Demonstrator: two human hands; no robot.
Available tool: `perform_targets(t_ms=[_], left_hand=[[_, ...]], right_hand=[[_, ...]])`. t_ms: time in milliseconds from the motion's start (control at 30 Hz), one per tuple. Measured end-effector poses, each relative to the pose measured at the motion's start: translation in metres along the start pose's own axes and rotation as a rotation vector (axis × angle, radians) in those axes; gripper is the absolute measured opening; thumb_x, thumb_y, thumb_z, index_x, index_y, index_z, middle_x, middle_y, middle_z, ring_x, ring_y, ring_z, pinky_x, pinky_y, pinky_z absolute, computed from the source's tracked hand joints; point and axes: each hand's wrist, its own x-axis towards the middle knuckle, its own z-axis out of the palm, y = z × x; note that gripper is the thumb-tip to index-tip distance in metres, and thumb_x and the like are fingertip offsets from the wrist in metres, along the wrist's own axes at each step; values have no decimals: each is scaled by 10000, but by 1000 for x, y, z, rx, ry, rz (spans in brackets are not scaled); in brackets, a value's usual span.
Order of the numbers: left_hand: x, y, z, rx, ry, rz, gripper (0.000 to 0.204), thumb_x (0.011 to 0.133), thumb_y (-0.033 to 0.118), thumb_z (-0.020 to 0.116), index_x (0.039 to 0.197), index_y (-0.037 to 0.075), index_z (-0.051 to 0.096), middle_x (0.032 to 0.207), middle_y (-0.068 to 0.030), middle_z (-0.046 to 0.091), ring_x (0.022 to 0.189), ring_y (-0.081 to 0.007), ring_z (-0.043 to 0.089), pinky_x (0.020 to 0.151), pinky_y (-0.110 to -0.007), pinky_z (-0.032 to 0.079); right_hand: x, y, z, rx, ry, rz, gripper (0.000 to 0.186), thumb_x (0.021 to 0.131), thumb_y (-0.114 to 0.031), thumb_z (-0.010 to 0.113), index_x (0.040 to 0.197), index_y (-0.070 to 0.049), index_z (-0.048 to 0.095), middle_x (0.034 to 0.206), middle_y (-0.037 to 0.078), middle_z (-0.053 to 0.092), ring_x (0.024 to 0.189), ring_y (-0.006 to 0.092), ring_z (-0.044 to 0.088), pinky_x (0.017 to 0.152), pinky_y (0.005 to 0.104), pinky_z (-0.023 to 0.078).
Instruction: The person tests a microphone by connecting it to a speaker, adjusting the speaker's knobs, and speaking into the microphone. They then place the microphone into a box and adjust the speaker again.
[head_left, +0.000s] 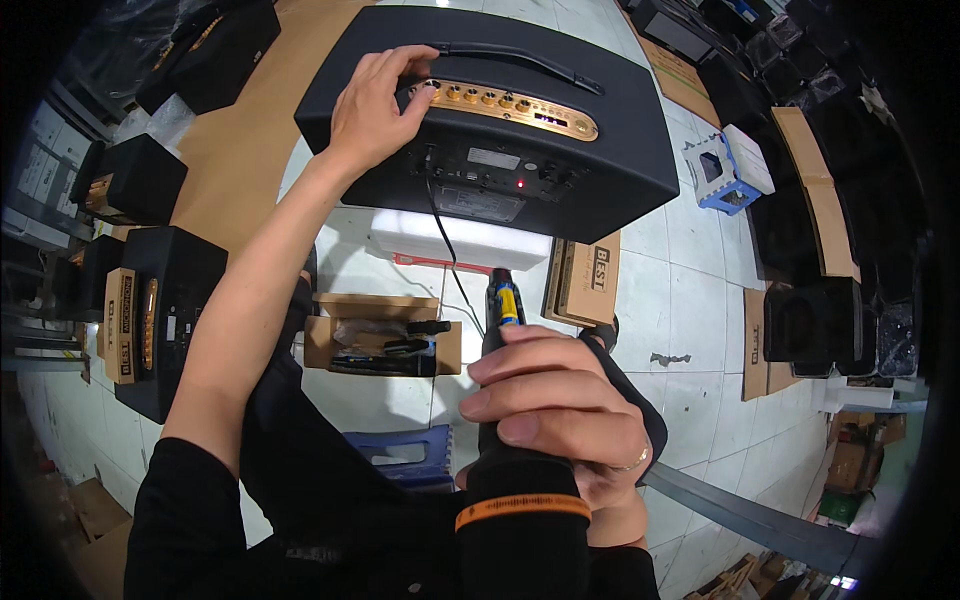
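Note:
A large black speaker (pixel 560 75) stands in front of me with a gold control panel (pixel 560 118) on its top, a row of knobs and a small lit display. My left hand (pixel 380 110) reaches over its left part, thumb and finger pinched on the leftmost knob (pixel 432 91), beside the black carry handle (pixel 520 56). My right hand (pixel 570 400) is wrapped round a black wireless microphone (pixel 500 440). Its orange-banded head (pixel 522 508) points toward me, and a yellow and blue label (pixel 508 303) shows near its far end.
Under the speaker lies white foam (pixel 460 235); a black cable (pixel 445 235) hangs from its back. An open cardboard box (pixel 450 350) holds more microphones. Flat cartons (pixel 588 280) stand right of it. A blue and white stool (pixel 728 172) is farther right, a blue stool (pixel 400 455) below me.

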Motion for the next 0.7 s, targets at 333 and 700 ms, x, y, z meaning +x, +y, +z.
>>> perform_targets(t_ms=[333, 700], left_hand=[[3, -5, 9, -39, 39, 37, 370, 913, 276, 776, 1253, 175, 670, 1014, 22, 712, 980, -144, 622, 718, -313, 484], [3, 2, 11, 85, 99, 47, 274, 920, 320, 757, 1146, 173, 711, 1002, 34, 701, 961, -151, 635, 702, -303, 495]], right_hand=[[-1, -3, 8, -44, 134, 23, 126, 768, -42, 811, 890, -37, 783, 1118, 62, 749, 1107, 281, 684, 1033, 466, 505], [-2, -2, 8, -55, 129, -12, 153, 760, -69, 806, 907, -31, 793, 1122, 74, 752, 1104, 290, 687, 1038, 466, 503]])
